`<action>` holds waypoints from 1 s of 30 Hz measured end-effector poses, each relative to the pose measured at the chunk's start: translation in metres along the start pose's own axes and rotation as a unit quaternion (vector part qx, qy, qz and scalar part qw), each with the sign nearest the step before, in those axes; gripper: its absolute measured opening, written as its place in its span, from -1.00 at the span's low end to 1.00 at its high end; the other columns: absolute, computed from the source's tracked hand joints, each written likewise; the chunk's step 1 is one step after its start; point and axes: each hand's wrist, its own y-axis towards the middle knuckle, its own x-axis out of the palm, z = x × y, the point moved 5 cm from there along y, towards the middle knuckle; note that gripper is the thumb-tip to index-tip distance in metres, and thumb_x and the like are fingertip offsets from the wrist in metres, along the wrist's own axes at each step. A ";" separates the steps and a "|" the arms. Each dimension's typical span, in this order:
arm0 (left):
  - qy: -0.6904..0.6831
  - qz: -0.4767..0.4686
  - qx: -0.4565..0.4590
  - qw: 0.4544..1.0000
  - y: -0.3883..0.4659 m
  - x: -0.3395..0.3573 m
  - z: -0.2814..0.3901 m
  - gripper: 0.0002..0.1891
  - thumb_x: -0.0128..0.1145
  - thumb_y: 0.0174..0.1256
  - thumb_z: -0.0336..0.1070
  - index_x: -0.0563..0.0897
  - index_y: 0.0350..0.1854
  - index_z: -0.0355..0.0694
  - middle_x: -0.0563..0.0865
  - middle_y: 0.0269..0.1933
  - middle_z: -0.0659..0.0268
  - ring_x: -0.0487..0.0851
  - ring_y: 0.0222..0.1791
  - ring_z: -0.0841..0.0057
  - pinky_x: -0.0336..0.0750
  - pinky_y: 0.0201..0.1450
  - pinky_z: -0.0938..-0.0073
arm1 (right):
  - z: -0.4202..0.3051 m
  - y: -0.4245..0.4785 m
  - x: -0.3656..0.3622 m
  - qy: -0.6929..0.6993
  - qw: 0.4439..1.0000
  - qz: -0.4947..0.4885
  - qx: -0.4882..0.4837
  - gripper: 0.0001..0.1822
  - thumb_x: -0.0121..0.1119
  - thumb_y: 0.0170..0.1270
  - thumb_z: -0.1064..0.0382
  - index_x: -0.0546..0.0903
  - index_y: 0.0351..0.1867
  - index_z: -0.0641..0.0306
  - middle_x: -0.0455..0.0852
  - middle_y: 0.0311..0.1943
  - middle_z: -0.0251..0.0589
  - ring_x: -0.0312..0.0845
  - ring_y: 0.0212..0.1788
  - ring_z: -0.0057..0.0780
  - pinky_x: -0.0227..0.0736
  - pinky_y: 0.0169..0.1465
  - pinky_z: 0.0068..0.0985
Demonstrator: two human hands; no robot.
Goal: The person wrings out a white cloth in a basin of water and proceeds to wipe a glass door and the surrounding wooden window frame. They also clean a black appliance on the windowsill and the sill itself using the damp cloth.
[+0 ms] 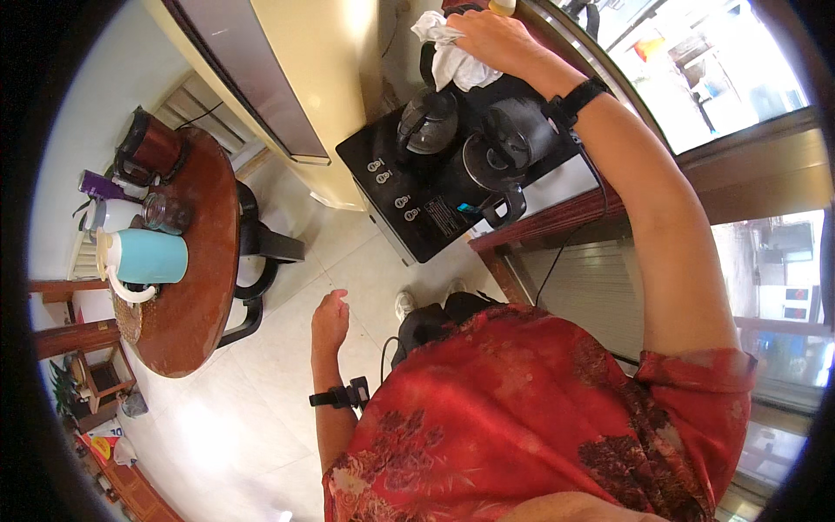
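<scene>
My right hand [492, 40] grips a crumpled white cloth [466, 68] at the far end of a black-topped appliance [443, 225] with round control marks. Part of the cloth hangs over the appliance's far edge. On the top stand a dark glass kettle [430, 124] with a lid and a second kettle [492, 163] whose black handle points towards me. A dark cylindrical vessel [522, 130] stands close beside the second kettle, below my right forearm. My left hand [331, 323] hangs over the tiled floor at my side, its fingers curled and nothing visible in it.
A round wooden table [202, 293] at the left bears a turquoise vacuum jug [153, 256], a glass jar [166, 214] and a dark red electric kettle [153, 147]. A black stool [271, 246] is tucked against it. A window [711, 72] lies to the right, and a black cable [558, 261] hangs below the appliance.
</scene>
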 end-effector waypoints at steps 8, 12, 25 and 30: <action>0.003 -0.010 0.041 0.999 0.008 -0.005 0.013 -0.75 0.07 0.30 -0.41 0.58 0.02 -0.20 0.69 -0.21 0.04 0.67 -0.21 0.10 0.54 -0.12 0.20 | 0.005 -0.026 -0.007 -0.221 0.960 -0.042 -0.165 -0.89 0.02 0.27 0.32 0.58 -0.36 0.21 0.64 -0.43 -0.10 0.68 -0.34 -0.17 0.60 -0.35 -0.35; -0.016 -0.062 0.047 0.997 0.043 -0.018 0.053 -0.72 0.07 0.34 -0.38 0.57 0.08 -0.22 0.71 -0.25 0.04 0.69 -0.20 0.11 0.54 -0.10 0.21 | 0.026 -0.046 -0.117 0.231 0.970 0.073 0.007 -0.84 -0.03 0.41 0.24 0.56 -0.14 0.20 0.64 -0.39 -0.10 0.63 -0.36 -0.32 0.57 -0.22 -0.37; -0.160 0.038 0.308 0.937 0.141 -0.032 0.297 -0.45 0.21 0.24 -0.46 0.39 0.31 -0.21 0.68 0.00 0.06 0.72 -0.15 0.23 0.60 -0.07 0.29 | -0.018 -0.140 -0.042 0.083 0.984 0.137 0.082 -0.77 0.16 0.24 0.15 0.54 -0.10 0.11 0.72 -0.24 -0.17 0.67 -0.14 -0.11 0.57 -0.15 -0.15; -0.141 0.000 0.326 0.935 0.138 -0.014 0.294 -0.43 0.21 0.23 -0.48 0.37 0.31 -0.19 0.67 -0.02 0.06 0.71 -0.19 0.20 0.59 -0.08 0.27 | -0.027 -0.190 -0.055 0.081 0.974 0.179 0.115 -0.70 0.25 0.16 0.23 0.56 -0.06 0.13 0.68 -0.26 -0.20 0.63 -0.12 -0.13 0.58 -0.14 -0.22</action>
